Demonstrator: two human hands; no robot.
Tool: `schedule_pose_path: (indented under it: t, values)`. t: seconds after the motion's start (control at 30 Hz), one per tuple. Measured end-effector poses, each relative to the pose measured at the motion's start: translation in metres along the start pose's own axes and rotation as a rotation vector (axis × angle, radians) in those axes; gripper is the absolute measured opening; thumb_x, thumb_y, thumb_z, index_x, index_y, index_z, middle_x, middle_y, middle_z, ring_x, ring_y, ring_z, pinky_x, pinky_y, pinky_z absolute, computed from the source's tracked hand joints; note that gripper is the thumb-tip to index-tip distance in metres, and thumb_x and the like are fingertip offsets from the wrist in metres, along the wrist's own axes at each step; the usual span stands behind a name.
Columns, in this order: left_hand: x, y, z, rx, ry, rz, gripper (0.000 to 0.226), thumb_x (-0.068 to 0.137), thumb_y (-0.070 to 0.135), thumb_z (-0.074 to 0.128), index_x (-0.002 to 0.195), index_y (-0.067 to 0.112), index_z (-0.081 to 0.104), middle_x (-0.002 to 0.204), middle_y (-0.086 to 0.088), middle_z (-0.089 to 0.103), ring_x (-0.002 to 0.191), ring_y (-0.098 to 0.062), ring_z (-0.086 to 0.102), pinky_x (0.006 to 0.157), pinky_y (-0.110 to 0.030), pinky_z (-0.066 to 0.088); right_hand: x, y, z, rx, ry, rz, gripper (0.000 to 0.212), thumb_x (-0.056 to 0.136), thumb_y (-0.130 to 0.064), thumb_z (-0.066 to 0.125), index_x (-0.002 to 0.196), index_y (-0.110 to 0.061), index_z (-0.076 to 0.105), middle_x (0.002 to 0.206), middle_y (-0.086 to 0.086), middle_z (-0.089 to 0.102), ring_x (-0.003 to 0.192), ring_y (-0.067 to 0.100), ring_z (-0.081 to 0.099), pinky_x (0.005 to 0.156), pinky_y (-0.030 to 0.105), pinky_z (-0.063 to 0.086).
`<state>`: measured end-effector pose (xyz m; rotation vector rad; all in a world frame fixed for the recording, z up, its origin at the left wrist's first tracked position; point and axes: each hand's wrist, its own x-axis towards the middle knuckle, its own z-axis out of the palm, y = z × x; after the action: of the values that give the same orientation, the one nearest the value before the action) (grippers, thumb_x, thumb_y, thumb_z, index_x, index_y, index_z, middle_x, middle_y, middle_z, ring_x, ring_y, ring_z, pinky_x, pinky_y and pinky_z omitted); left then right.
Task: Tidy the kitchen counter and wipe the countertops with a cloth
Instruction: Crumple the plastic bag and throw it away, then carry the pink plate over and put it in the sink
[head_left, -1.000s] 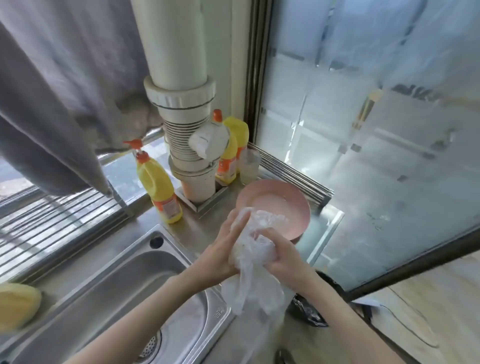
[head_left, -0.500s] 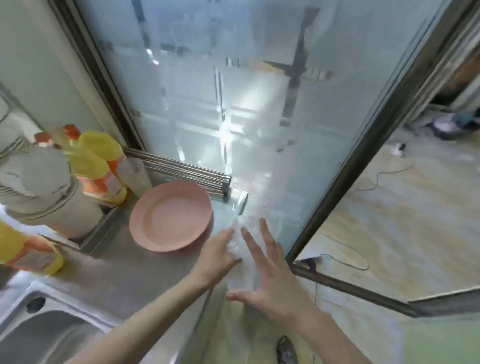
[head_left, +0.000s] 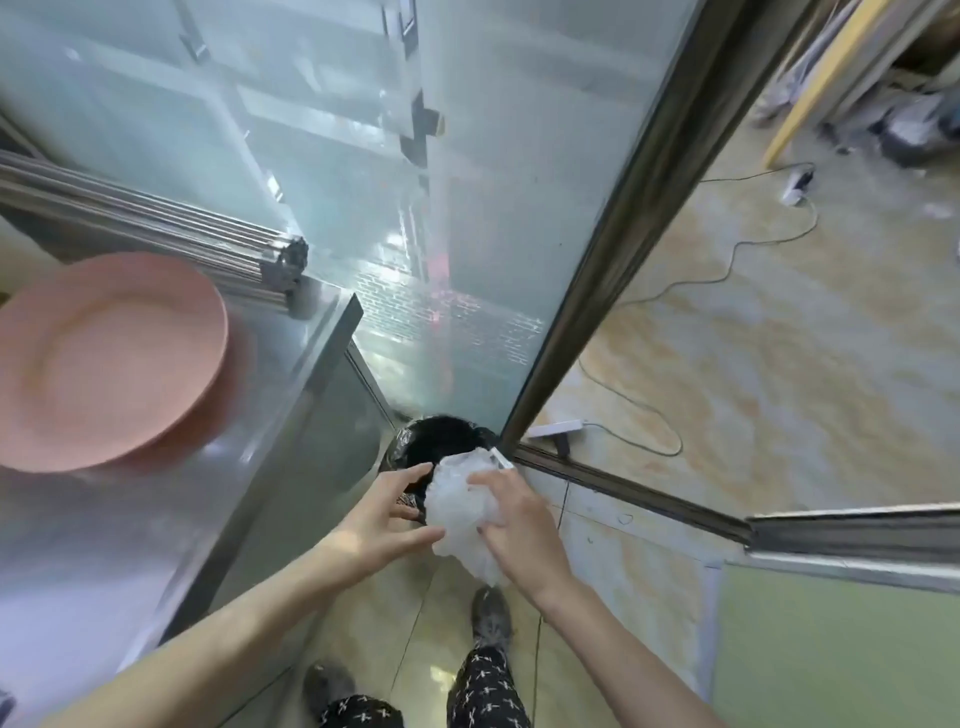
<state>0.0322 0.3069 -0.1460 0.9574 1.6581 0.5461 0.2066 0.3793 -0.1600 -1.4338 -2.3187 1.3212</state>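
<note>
A crumpled clear plastic bag (head_left: 460, 501) hangs between both hands, just above a bin lined with a black bag (head_left: 439, 441) on the floor at the end of the counter. My left hand (head_left: 382, 525) cups the bag's left side between thumb and fingers. My right hand (head_left: 519, 525) grips the bag from the right and top, its fingers curled over it. The steel counter (head_left: 270, 415) lies to the left with a pink plate (head_left: 104, 358) on it. No cloth is in view.
A frosted glass door (head_left: 415, 208) with a dark frame (head_left: 597, 270) stands behind the bin. A white power strip (head_left: 558, 428) and its cable (head_left: 727, 270) lie on the tiled floor to the right. My feet in grey slippers (head_left: 491, 613) stand below the hands.
The view has swung right and down from the sink to the counter's end. Both hands carried the plastic bag off the counter edge and lowered it over the bin.
</note>
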Motion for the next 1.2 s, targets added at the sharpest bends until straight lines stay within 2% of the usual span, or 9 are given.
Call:
schedule_pose_path:
  t: [0.1, 0.23, 0.37, 0.5, 0.6, 0.73, 0.87, 1.03, 1.2]
  values:
    - [0.035, -0.070, -0.004, 0.356, 0.079, 0.030, 0.069, 0.080, 0.043, 0.058, 0.140, 0.031, 0.028, 0.139, 0.010, 0.028, 0.121, -0.003, 0.041, 0.100, -0.021, 0.037, 0.040, 0.060, 0.039, -0.063, -0.077, 0.047, 0.049, 0.077, 0.003, 0.052, 0.119, -0.022, 0.056, 0.125, -0.001, 0.049, 0.110, 0.016, 0.048, 0.082, 0.019, 0.033]
    - [0.087, -0.152, -0.003, 0.361, 0.129, -0.069, 0.062, 0.082, 0.031, 0.055, 0.139, 0.016, 0.034, 0.139, 0.000, 0.037, 0.130, -0.013, 0.037, 0.101, -0.015, 0.024, 0.109, 0.125, 0.107, -0.135, -0.128, 0.120, 0.048, 0.080, -0.003, 0.051, 0.123, -0.023, 0.053, 0.129, 0.000, 0.046, 0.110, 0.021, 0.050, 0.079, 0.023, 0.035]
    - [0.134, -0.208, 0.003, 0.331, 0.170, -0.079, 0.073, 0.070, 0.047, 0.042, 0.136, 0.016, 0.037, 0.134, 0.001, 0.041, 0.124, -0.009, 0.040, 0.095, -0.010, 0.023, 0.179, 0.167, 0.176, -0.168, -0.148, 0.142, 0.050, 0.082, -0.007, 0.053, 0.129, -0.025, 0.048, 0.137, 0.002, 0.039, 0.121, 0.023, 0.044, 0.091, 0.031, 0.040]
    - [0.158, -0.239, 0.004, 0.327, 0.166, -0.075, 0.060, 0.076, 0.037, 0.049, 0.132, 0.015, 0.042, 0.120, 0.003, 0.045, 0.108, -0.006, 0.042, 0.086, -0.010, 0.025, 0.224, 0.205, 0.224, -0.282, -0.283, 0.159, 0.072, 0.077, -0.032, 0.071, 0.139, -0.036, 0.035, 0.157, -0.003, -0.002, 0.143, 0.029, -0.002, 0.114, 0.048, 0.019]
    - [0.160, -0.244, 0.005, 0.322, 0.155, -0.076, 0.063, 0.070, 0.038, 0.043, 0.128, 0.014, 0.046, 0.109, 0.005, 0.044, 0.100, -0.007, 0.045, 0.081, -0.012, 0.027, 0.234, 0.215, 0.227, -0.261, -0.341, 0.184, 0.071, 0.076, -0.037, 0.071, 0.138, -0.039, 0.037, 0.158, -0.006, -0.001, 0.144, 0.032, 0.004, 0.113, 0.054, 0.019]
    - [0.148, -0.227, 0.004, 0.319, 0.147, -0.080, 0.044, 0.086, 0.022, 0.056, 0.128, 0.014, 0.045, 0.110, 0.003, 0.046, 0.097, -0.006, 0.045, 0.079, -0.012, 0.028, 0.221, 0.200, 0.192, -0.265, -0.339, 0.158, 0.059, 0.082, -0.028, 0.067, 0.136, -0.025, 0.044, 0.156, 0.004, 0.016, 0.142, 0.027, 0.019, 0.115, 0.042, 0.017]
    - [0.126, -0.183, -0.005, 0.247, 0.177, -0.085, 0.043, 0.085, 0.013, 0.059, 0.126, 0.014, 0.047, 0.111, 0.001, 0.050, 0.102, -0.012, 0.050, 0.081, -0.012, 0.031, 0.194, 0.153, 0.138, -0.226, -0.321, 0.144, 0.060, 0.082, -0.027, 0.068, 0.136, -0.020, 0.044, 0.150, 0.010, 0.027, 0.138, 0.025, 0.026, 0.111, 0.030, 0.020]
    - [0.071, -0.105, -0.016, 0.039, 0.297, -0.082, 0.053, 0.072, 0.029, 0.057, 0.121, 0.010, 0.052, 0.116, -0.006, 0.057, 0.101, -0.016, 0.054, 0.090, -0.019, 0.039, 0.132, 0.057, 0.072, -0.053, -0.258, 0.136, 0.059, 0.081, -0.020, 0.068, 0.135, -0.014, 0.044, 0.139, 0.006, 0.043, 0.128, 0.016, 0.040, 0.101, 0.019, 0.027]
    - [0.006, -0.043, -0.027, -0.139, 0.370, -0.059, 0.031, 0.074, 0.024, 0.064, 0.104, 0.022, 0.055, 0.106, -0.006, 0.064, 0.099, -0.021, 0.061, 0.084, -0.022, 0.048, 0.078, -0.033, 0.022, -0.012, -0.282, -0.002, 0.053, 0.081, -0.021, 0.066, 0.130, -0.017, 0.049, 0.131, 0.002, 0.050, 0.122, 0.015, 0.046, 0.107, 0.030, 0.035]
